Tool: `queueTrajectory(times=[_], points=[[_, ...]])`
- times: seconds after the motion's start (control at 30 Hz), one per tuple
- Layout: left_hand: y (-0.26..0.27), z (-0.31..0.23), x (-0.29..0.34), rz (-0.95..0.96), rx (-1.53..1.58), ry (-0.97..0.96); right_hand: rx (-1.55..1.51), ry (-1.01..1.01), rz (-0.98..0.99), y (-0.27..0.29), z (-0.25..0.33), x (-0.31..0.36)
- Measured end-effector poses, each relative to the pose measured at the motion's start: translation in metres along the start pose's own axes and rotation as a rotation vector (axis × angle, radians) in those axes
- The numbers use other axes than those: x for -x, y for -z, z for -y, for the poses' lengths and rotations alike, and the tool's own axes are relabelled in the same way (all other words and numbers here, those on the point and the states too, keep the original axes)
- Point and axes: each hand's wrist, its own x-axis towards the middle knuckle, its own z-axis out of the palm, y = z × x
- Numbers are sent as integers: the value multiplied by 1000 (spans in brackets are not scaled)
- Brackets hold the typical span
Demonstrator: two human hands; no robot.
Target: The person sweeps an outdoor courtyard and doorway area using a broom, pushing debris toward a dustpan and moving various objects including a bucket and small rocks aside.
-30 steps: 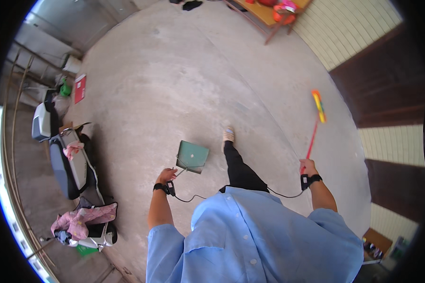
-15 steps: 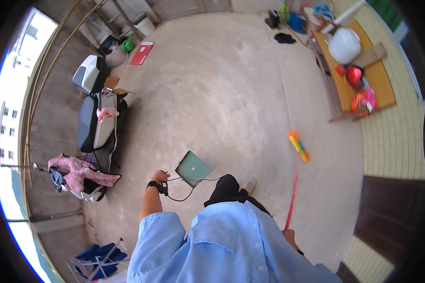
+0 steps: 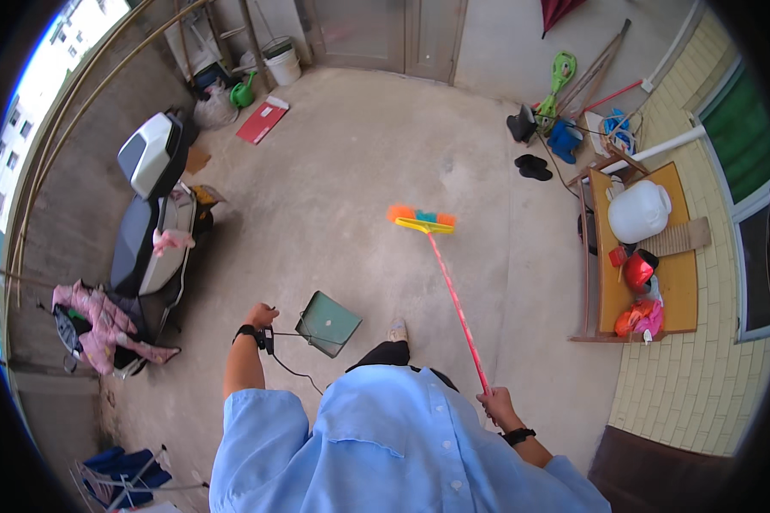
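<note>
The right hand point(image 3: 499, 409) is closed around the upper end of a broom's red handle point(image 3: 459, 309), a sound place to hold it; the shaft should be light and stiff. The left hand point(image 3: 262, 315) is curled round the thin handle of a green dustpan point(image 3: 329, 323), which is probably light and rigid and likely to swing if gripped only there; whether its edge touches the floor is hard to tell. Ahead, the broom's yellow head point(image 3: 425, 227) carries orange and blue bristles, likely soft and springy. Beyond spreads broad concrete floor point(image 3: 351, 145), giving room forward, bounded by a scooter point(image 3: 150, 248) on the left and a wooden table point(image 3: 680, 256) on the right.
</note>
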Motion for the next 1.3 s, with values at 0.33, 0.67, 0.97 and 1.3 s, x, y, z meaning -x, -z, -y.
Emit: queueTrajectory(times=[0.33, 0.67, 0.97, 1.3], points=[[151, -256, -191, -155, 60, -152, 201, 109, -57, 95, 337, -250], [289, -463, -378, -246, 27, -52, 727, 294, -250, 231, 695, -534], [423, -574, -536, -346, 65, 39, 1502, 746, -589, 379, 1217, -695], [599, -693, -735, -182, 254, 31, 1897, 839, -561, 328, 1638, -844]])
